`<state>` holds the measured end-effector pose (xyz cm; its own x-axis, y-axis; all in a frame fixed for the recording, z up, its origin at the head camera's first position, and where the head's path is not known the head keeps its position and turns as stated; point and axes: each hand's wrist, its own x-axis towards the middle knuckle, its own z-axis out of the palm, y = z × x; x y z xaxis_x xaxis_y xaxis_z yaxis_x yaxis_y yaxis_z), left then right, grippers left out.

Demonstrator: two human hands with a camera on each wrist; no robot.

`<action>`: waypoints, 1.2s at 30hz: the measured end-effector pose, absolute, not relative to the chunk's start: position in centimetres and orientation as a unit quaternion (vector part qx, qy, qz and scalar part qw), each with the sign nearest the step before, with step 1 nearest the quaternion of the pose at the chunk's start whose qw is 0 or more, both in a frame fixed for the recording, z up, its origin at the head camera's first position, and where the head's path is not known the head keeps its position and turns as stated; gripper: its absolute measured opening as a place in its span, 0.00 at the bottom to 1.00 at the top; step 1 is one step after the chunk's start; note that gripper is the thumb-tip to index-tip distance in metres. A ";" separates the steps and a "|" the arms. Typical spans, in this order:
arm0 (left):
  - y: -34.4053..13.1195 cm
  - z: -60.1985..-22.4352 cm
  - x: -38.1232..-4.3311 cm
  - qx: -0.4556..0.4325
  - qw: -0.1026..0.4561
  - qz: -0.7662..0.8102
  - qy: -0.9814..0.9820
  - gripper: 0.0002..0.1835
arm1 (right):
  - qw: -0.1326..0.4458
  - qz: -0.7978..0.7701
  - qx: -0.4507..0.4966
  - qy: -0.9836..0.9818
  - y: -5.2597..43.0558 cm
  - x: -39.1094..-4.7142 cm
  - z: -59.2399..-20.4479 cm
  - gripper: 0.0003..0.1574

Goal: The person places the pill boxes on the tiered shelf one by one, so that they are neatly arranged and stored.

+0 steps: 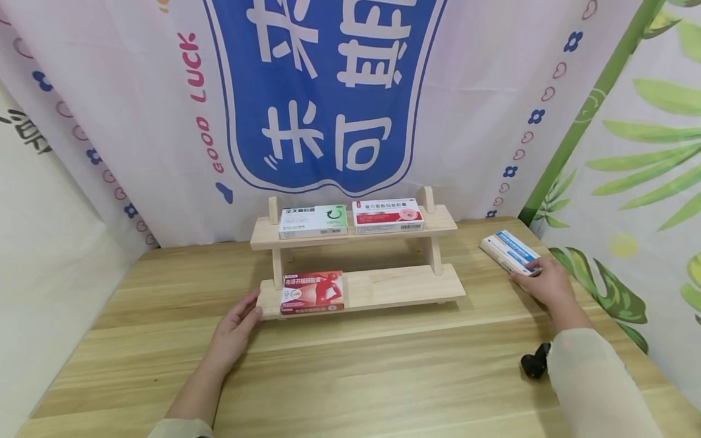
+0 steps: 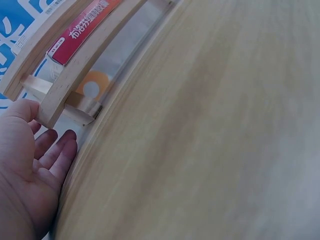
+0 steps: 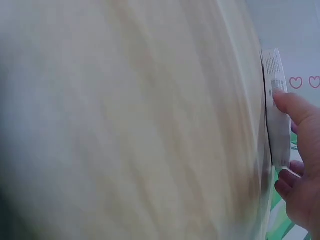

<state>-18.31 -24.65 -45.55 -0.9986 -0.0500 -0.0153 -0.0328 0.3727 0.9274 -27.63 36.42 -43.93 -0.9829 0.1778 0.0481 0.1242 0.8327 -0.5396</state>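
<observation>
A two-tier wooden display shelf [image 1: 405, 286] stands on the table. My left hand [image 1: 232, 331] holds the left end of its lower board, thumb at the front corner in the left wrist view. Close by on that board lies a red medicine box [image 1: 323, 293]. On the upper board are a white-and-green medicine box [image 1: 313, 221] and a white-and-red one [image 1: 387, 216]. At the table's right side, my right hand [image 1: 552, 289] grips the near end of a white-and-blue medicine box [image 1: 506, 248]. The right wrist view shows the thumb on that box's narrow side [image 3: 280, 130].
The wooden table [image 1: 372, 377] reaches back to a printed curtain [image 1: 465, 121] behind the shelf. A small black object [image 1: 533, 364] is beside the right sleeve [image 1: 594, 371]. Leaf-patterned cloth [image 1: 652, 182] hangs along the right edge.
</observation>
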 end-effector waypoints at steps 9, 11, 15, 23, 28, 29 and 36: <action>-24.7 -45.5 -18.3 0.027 0.005 -0.554 -0.832 0.30 | 0.037 0.293 -0.095 -0.951 36.6 -27.4 -44.1 0.45; -24.7 -45.6 -18.3 0.026 0.006 -0.552 -0.833 0.30 | 0.040 0.298 -0.100 -0.948 36.6 -27.4 -44.2 0.46; -24.7 -45.7 -18.4 0.023 0.009 -0.554 -0.832 0.30 | 0.037 0.310 -0.109 -0.944 36.5 -27.2 -44.3 0.52; -24.7 -45.7 -18.4 0.019 0.011 -0.557 -0.830 0.30 | 0.033 0.294 -0.094 -0.950 36.6 -27.1 -44.5 0.57; -24.8 -45.7 -18.4 0.021 0.008 -0.555 -0.831 0.30 | 0.040 0.298 -0.096 -0.949 36.4 -27.1 -44.6 0.57; -24.8 -45.7 -18.4 0.022 0.008 -0.555 -0.832 0.30 | 0.039 0.300 -0.099 -0.948 36.4 -27.1 -44.6 0.57; -24.8 -45.6 -18.4 0.021 0.005 -0.557 -0.830 0.30 | 0.035 0.313 -0.127 -0.941 36.6 -26.6 -44.4 0.58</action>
